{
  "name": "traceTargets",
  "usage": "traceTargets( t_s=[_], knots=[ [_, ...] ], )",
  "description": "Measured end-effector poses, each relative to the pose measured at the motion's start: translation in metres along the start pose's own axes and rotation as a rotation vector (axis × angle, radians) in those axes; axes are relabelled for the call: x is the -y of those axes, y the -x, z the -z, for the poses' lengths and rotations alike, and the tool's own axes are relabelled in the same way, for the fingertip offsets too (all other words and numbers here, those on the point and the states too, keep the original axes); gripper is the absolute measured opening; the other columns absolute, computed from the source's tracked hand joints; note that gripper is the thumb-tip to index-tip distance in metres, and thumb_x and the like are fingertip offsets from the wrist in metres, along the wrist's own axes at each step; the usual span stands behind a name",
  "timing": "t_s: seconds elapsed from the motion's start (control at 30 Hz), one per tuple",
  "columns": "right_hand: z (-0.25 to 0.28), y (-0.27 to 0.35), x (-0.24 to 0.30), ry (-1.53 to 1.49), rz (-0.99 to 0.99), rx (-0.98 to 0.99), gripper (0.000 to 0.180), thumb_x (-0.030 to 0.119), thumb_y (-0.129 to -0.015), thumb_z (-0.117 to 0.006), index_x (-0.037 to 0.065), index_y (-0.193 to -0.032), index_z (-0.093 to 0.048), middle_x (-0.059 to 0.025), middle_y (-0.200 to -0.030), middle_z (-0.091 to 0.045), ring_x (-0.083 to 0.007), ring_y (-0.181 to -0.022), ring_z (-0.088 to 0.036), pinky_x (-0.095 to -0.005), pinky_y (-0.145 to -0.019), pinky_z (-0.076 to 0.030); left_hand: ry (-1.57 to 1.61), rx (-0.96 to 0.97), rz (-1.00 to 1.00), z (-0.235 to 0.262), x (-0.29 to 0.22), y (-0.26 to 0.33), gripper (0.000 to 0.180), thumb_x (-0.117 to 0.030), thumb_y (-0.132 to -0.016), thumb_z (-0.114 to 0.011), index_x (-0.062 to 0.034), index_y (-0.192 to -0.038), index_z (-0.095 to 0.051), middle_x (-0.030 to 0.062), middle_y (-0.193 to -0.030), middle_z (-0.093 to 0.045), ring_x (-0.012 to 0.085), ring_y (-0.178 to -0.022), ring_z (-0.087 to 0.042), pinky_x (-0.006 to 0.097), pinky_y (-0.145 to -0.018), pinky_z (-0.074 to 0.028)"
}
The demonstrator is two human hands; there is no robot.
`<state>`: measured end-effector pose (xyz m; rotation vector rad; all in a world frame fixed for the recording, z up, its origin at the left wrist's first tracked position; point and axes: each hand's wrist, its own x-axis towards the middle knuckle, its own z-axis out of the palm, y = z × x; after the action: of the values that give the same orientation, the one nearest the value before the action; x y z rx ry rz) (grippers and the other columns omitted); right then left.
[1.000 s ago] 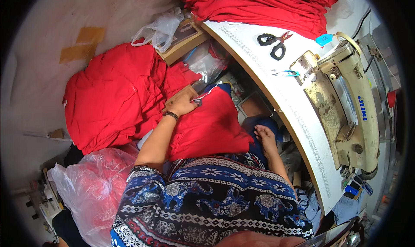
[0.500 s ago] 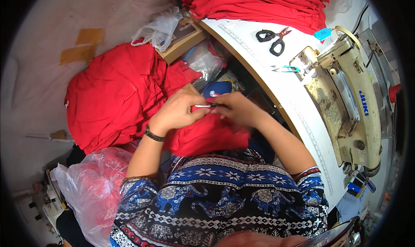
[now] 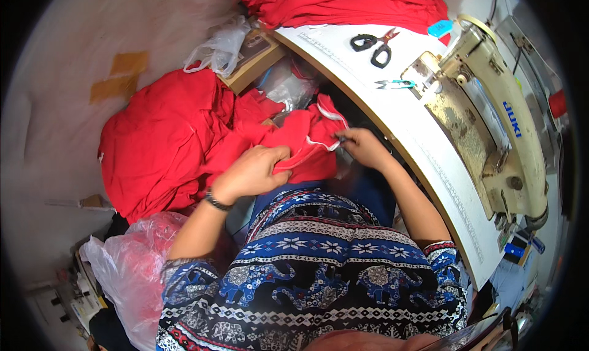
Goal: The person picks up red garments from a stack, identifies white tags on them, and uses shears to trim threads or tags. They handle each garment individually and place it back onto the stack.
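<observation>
Garment: red knit piece (image 3: 304, 145), bunched on the lap just left of the tabletop (image 3: 392, 115) edge; white binding or tape runs along one exposed edge.
Left hand: (image 3: 251, 173) closed over a fold of the garment, fingers curled, pinning it down against the lap.
Right hand: (image 3: 362, 148) fingertips pinched at the white-trimmed edge; grip narrow, on the trim; something small and dark may be in the pinch, too blurred to tell.
Contact: both hands on the same garment, near each other, cloth slack between them.
Handling (judged): light, soft, limp, some stretch likely; no stiffness, so it sags wherever unsupported. Not fragile, not slippery, but folds shift easily.
Hold point (judged): best taken at the bound edge, where the tape gives a firmer line; one hand anchoring the bulk, the other working the edge, as seen here.
Pile, left: larger heap of red cloth (image 3: 159, 142) on the floor, touching the garment's far side; boundary between the two is hard to fix.
Stack, top: folded red pieces (image 3: 343, 4) at the far end of the tabletop.
Machine: cream sewing machine (image 3: 485, 118) on the tabletop, right of the hands, well apart from the garment.
Tools: black scissors (image 3: 373, 42) and small teal snips (image 3: 392, 84) lying on the tabletop, untouched.
Bags: clear bag (image 3: 221, 44) by a flat box; pinkish bag (image 3: 132, 268) beside the left elbow.
</observation>
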<state>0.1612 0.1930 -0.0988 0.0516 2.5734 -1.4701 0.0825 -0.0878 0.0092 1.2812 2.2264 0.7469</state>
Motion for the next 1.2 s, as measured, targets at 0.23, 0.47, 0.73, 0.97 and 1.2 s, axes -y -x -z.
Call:
traceTargets(
  t_s=[0.23, 0.47, 0.73, 0.97, 1.2],
  knots=[
    [-0.044, 0.044, 0.005, 0.316, 0.309, -0.391, 0.049, 0.026, -0.079, -0.074, 0.01, -0.122, -0.058, -0.0115, -0.12, -0.061, -0.0302, -0.12, -0.051, -0.0442, -0.103, -0.035, 0.407, -0.133, 0.151, -0.05, 0.029, -0.013, 0.016, -0.008, -0.082, -0.067, -0.0015, -0.096, -0.062, 0.0056, -0.08, -0.062, 0.0105, -0.075, -0.056, 0.027, -0.07, -0.045],
    [-0.056, 0.021, 0.015, -0.254, 0.296, -0.34, 0.023, 0.014, -0.083, -0.071, 0.001, -0.102, -0.065, -0.0115, -0.1, -0.066, -0.0184, -0.086, -0.065, -0.0286, -0.07, -0.051, 0.02, -0.27, -0.056, -0.021, -0.018, -0.011, 0.019, -0.002, -0.077, -0.068, -0.0016, -0.095, -0.061, 0.0123, -0.084, -0.06, 0.0236, -0.076, -0.058, 0.031, -0.069, -0.046],
    [-0.05, 0.037, 0.03, -0.384, 0.128, -0.417, 0.014, 0.009, -0.089, -0.065, -0.002, -0.095, -0.06, -0.0091, -0.081, -0.067, -0.012, -0.072, -0.065, -0.026, -0.065, -0.051, -0.249, -0.136, -0.097, -0.055, -0.024, 0.006, 0.03, -0.004, -0.075, -0.069, -0.0006, -0.101, -0.057, 0.0175, -0.096, -0.053, 0.0355, -0.086, -0.057, 0.041, -0.075, -0.047],
    [-0.068, 0.045, 0.007, -0.503, 0.12, -0.411, 0.011, 0.006, -0.089, -0.063, -0.002, -0.095, -0.059, -0.007, -0.084, -0.068, -0.0112, -0.079, -0.067, -0.0254, -0.07, -0.052, 0.273, -0.284, -0.026, -0.066, 0.0, -0.04, 0.014, -0.011, -0.087, -0.065, -0.0007, -0.095, -0.067, 0.012, -0.09, -0.065, 0.0248, -0.087, -0.063, 0.033, -0.078, -0.049],
    [-0.063, 0.049, 0.016, -0.375, 0.142, -0.443, 0.029, 0.006, -0.088, -0.062, 0.0, -0.114, -0.05, -0.0136, -0.088, -0.07, -0.0217, -0.086, -0.07, -0.0301, -0.073, -0.052, 0.749, -0.071, 0.125, -0.08, 0.014, -0.067, 0.016, -0.009, -0.087, -0.068, 0.0001, -0.1, -0.071, 0.0075, -0.097, -0.067, 0.013, -0.09, -0.062, 0.025, -0.081, -0.049]
  ],
)
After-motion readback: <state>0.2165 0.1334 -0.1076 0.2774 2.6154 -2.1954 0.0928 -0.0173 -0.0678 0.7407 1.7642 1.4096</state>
